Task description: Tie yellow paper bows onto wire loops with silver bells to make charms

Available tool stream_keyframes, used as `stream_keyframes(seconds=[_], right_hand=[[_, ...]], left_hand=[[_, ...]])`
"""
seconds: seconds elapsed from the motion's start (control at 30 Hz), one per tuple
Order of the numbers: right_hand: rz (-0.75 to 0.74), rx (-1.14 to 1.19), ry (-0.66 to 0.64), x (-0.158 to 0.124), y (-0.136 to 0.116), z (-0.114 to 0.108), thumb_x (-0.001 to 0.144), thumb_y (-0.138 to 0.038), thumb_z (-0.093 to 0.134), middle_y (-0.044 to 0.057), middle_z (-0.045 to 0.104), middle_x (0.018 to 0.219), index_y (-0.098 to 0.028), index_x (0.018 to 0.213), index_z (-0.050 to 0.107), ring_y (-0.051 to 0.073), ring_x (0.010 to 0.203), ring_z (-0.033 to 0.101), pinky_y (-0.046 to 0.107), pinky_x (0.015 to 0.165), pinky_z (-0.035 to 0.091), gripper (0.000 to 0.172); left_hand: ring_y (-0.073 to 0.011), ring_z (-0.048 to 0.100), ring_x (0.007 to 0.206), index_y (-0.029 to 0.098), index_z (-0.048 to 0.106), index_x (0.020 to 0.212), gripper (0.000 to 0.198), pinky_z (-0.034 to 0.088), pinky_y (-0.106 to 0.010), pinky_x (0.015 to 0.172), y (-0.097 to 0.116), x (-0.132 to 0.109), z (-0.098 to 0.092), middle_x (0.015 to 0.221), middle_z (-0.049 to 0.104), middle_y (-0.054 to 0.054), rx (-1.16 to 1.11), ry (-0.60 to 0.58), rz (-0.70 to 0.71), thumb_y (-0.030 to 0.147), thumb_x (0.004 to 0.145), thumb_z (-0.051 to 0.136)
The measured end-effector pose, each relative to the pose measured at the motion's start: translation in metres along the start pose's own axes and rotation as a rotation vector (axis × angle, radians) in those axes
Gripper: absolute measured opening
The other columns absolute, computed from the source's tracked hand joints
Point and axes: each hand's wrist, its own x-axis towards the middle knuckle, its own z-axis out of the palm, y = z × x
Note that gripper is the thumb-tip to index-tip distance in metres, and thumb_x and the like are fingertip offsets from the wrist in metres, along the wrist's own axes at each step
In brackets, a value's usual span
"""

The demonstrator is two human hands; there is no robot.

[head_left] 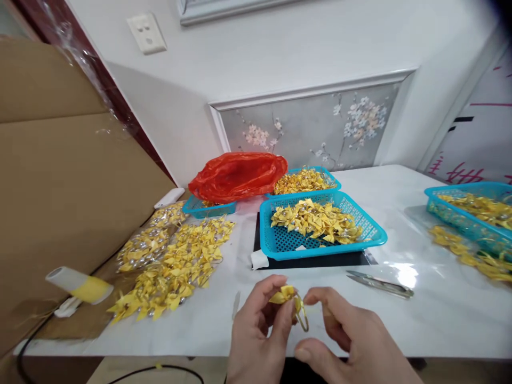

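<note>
Between the thumb and fingers of my left hand (260,330) is a yellow ribbon flower (285,294), with a thin yellow loop (303,316) hanging off its right side. My right hand (348,336) is just to the right of the loop, its thumb and index finger apart around open space. The index fingertip is close to the loop; whether it touches cannot be made out. Behind both hands a blue basket (324,255) holds a heap of similar yellow flowers (316,220) with silvery beads.
Metal thread snips (380,284) lie right of my hands. Piled yellow flowers (176,272) cover the table's left side, near a yellow-and-white spool (80,285). A red plastic bag (238,175) and further blue baskets (460,210) stand behind and at right. Cardboard (72,176) walls the left.
</note>
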Motion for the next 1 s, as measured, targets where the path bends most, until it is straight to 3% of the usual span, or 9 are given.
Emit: stream_keyframes(seconds=[0.13, 0.3, 0.43, 0.53, 0.63, 0.7, 0.8, 0.9, 1.0], right_hand=[[-0.023, -0.011, 0.041, 0.002, 0.001, 0.011, 0.082, -0.038, 0.062, -0.010, 0.035, 0.055, -0.019, 0.110, 0.058, 0.012, 0.048, 0.036, 0.023, 0.048, 0.026, 0.034], [-0.127, 0.098, -0.103, 0.010, 0.008, 0.016, 0.101, -0.045, 0.036, -0.001, 0.054, 0.065, -0.019, 0.080, 0.055, 0.012, 0.053, 0.044, 0.025, 0.052, 0.034, 0.038], [-0.201, 0.001, -0.006, 0.007, 0.011, 0.017, 0.102, -0.037, 0.037, 0.000, 0.060, 0.068, -0.020, 0.082, 0.055, 0.012, 0.052, 0.048, 0.024, 0.054, 0.037, 0.032], [-0.309, -0.088, 0.102, 0.004, 0.012, 0.017, 0.101, -0.030, 0.039, -0.001, 0.057, 0.066, -0.021, 0.084, 0.056, 0.013, 0.053, 0.051, 0.023, 0.053, 0.039, 0.026], [-0.376, -0.091, 0.177, 0.004, 0.014, 0.014, 0.100, -0.028, 0.044, 0.000, 0.062, 0.070, -0.022, 0.087, 0.062, 0.013, 0.055, 0.054, 0.022, 0.054, 0.043, 0.023], [-0.394, -0.067, 0.186, 0.004, 0.017, 0.012, 0.099, -0.028, 0.047, 0.001, 0.063, 0.070, -0.023, 0.089, 0.066, 0.014, 0.055, 0.055, 0.023, 0.052, 0.043, 0.022], [-0.428, -0.020, 0.147, 0.006, 0.024, 0.011, 0.097, -0.028, 0.051, 0.000, 0.063, 0.067, -0.024, 0.087, 0.070, 0.014, 0.057, 0.057, 0.022, 0.051, 0.044, 0.022], [-0.477, 0.018, 0.119, 0.009, 0.032, 0.012, 0.096, -0.025, 0.052, -0.001, 0.058, 0.061, -0.026, 0.086, 0.072, 0.014, 0.056, 0.057, 0.021, 0.051, 0.044, 0.023], [-0.470, 0.014, 0.074, 0.008, 0.038, 0.012, 0.096, -0.024, 0.050, -0.001, 0.055, 0.063, -0.025, 0.093, 0.073, 0.014, 0.056, 0.056, 0.021, 0.051, 0.044, 0.023]], left_hand=[[-0.0162, 0.069, 0.068, 0.022, 0.075, 0.090, 0.030, 0.055, -0.020, 0.063, 0.003, -0.005, -0.002, 0.075, 0.078, -0.001, -0.023, 0.006, -0.002, 0.035, 0.065, 0.087], [-0.0136, 0.065, 0.060, 0.021, 0.075, 0.087, 0.028, 0.054, -0.021, 0.059, 0.003, -0.007, -0.005, 0.072, 0.077, 0.000, -0.115, -0.019, -0.028, 0.033, 0.065, 0.087], [-0.0127, 0.062, 0.060, 0.021, 0.076, 0.087, 0.026, 0.053, -0.021, 0.056, 0.001, -0.007, -0.012, 0.076, 0.077, -0.002, -0.093, -0.065, -0.047, 0.031, 0.066, 0.087], [-0.0117, 0.061, 0.062, 0.023, 0.076, 0.100, 0.032, 0.052, -0.019, 0.061, -0.002, -0.007, -0.021, 0.073, 0.075, -0.001, -0.081, -0.150, -0.042, 0.032, 0.071, 0.084], [-0.0139, 0.067, 0.072, 0.027, 0.072, 0.113, 0.043, 0.055, -0.025, 0.072, -0.004, -0.006, -0.029, 0.101, 0.076, -0.005, -0.181, -0.212, -0.071, 0.044, 0.074, 0.080], [-0.0185, 0.070, 0.082, 0.025, 0.073, 0.107, 0.041, 0.058, -0.032, 0.075, -0.005, -0.004, -0.033, 0.113, 0.072, -0.007, -0.327, -0.241, -0.193, 0.055, 0.079, 0.072], [-0.0180, 0.071, 0.078, 0.019, 0.073, 0.094, 0.043, 0.060, -0.028, 0.066, -0.007, -0.003, -0.033, 0.088, 0.073, -0.006, -0.497, -0.418, -0.458, 0.060, 0.081, 0.065], [-0.0116, 0.069, 0.063, 0.016, 0.072, 0.091, 0.036, 0.059, -0.021, 0.062, -0.007, -0.004, -0.030, 0.073, 0.071, -0.004, -0.531, -0.608, -0.540, 0.049, 0.078, 0.075], [-0.0072, 0.066, 0.056, 0.016, 0.071, 0.086, 0.024, 0.058, -0.018, 0.058, -0.007, -0.005, -0.026, 0.070, 0.069, -0.001, -0.534, -0.578, -0.538, 0.033, 0.074, 0.084]])
